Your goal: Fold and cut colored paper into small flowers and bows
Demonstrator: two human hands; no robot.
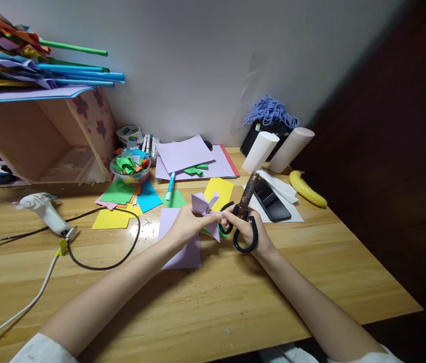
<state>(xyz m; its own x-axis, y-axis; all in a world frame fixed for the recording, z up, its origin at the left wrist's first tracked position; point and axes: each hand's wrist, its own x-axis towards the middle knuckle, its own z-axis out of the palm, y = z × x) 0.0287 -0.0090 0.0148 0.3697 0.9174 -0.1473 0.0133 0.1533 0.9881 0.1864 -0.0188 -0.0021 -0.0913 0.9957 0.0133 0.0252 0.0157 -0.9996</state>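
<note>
My left hand [187,225] is closed, pinching a piece of folded lilac paper [198,202] with pointed flaps that stick out above and below the fingers. My right hand [261,233] holds scissors [249,192] with black handles, their dark, worn blades pointing up and away. Thumb and finger of that hand also meet the paper's edge close to my left fingertips. Beneath my left wrist, a square lilac sheet [184,254] lies on the wooden table. Green paper partly shows below the folded piece, and a yellow sheet [222,190] lies just behind it.
A white glue gun [44,212] with a looping black cable rests at left. Behind are a bowl of paper scraps [131,169], coloured squares, a blue marker [171,186] and stacked lilac sheets [190,154]. A phone [272,200], banana [307,189] and white rolls stand or lie at right.
</note>
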